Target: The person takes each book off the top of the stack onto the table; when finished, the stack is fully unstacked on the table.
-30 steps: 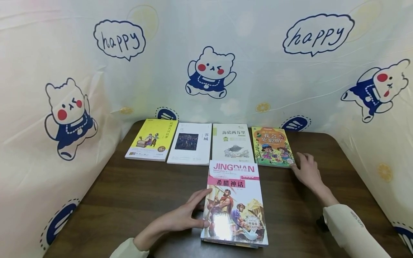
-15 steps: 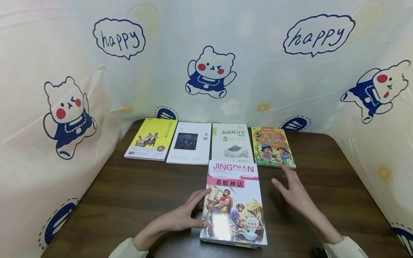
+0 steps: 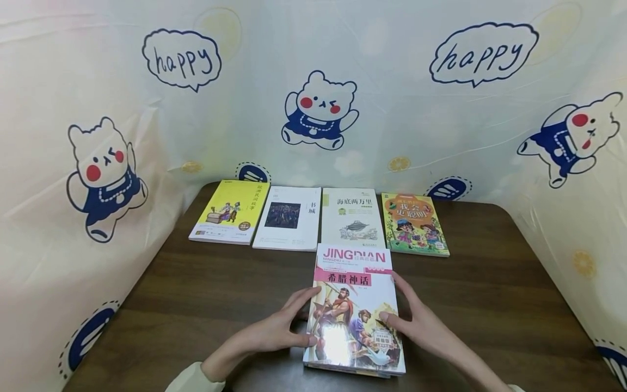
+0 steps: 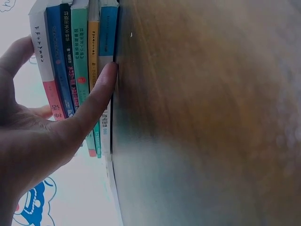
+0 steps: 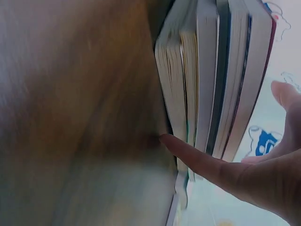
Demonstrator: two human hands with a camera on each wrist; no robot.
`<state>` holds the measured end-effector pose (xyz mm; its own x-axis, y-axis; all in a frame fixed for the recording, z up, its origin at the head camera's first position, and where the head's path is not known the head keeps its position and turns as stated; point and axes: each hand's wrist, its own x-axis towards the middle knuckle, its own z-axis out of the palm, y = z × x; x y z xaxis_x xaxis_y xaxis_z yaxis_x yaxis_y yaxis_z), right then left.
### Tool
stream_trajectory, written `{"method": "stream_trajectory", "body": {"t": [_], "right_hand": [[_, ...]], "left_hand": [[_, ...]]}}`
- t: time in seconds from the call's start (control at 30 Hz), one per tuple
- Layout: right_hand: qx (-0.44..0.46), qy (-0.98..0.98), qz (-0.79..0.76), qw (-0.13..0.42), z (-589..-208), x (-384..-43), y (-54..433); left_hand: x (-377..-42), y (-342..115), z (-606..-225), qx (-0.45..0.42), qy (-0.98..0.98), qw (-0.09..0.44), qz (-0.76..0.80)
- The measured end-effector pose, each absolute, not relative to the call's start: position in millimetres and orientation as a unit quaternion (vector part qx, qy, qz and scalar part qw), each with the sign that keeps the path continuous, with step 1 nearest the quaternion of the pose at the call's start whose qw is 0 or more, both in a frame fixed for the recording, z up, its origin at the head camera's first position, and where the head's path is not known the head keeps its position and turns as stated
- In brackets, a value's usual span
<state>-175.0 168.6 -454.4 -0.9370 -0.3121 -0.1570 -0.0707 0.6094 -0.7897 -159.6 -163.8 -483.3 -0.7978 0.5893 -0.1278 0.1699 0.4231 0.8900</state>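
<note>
A stack of several books point(image 3: 354, 326) lies near the table's front, topped by a white and pink book with two illustrated figures. My left hand point(image 3: 274, 329) touches the stack's left side; in the left wrist view, a straight finger point(image 4: 94, 101) lies across the spines point(image 4: 81, 56). On the other side, my right hand point(image 3: 423, 324) has its fingers spread by the right edge, the thumb over the top cover in the head view. From the right wrist, one extended finger point(image 5: 202, 160) crosses low beside the page edges point(image 5: 207, 84); whether it touches them is unclear.
Along the table's back lies a row: a yellow book point(image 3: 230, 211), a white book point(image 3: 288, 218), a pale book with an airship drawing point(image 3: 354, 218) and an orange-green children's book point(image 3: 415, 224). Printed cloth point(image 3: 401, 120) surrounds the dark wooden table point(image 3: 196, 294).
My right hand has moved from beside the orange-green book, left and toward me, to the stack's right edge. The left hand and the books stay in place.
</note>
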Motion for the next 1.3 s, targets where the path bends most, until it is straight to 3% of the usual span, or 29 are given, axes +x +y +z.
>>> {"method": "stream_trajectory", "body": {"t": [0.43, 1.3], "right_hand": [[-0.155, 0.891, -0.399, 0.148, -461.2, -163.5, 161.5], [-0.171, 0.888, -0.397, 0.16, -459.3, -173.3, 172.4]], "left_hand": [[-159.1, -162.6, -483.6, 0.234, 0.808, 0.221, 0.493], [-161.7, -164.8, -482.8, 0.25, 0.821, 0.206, 0.471]]}}
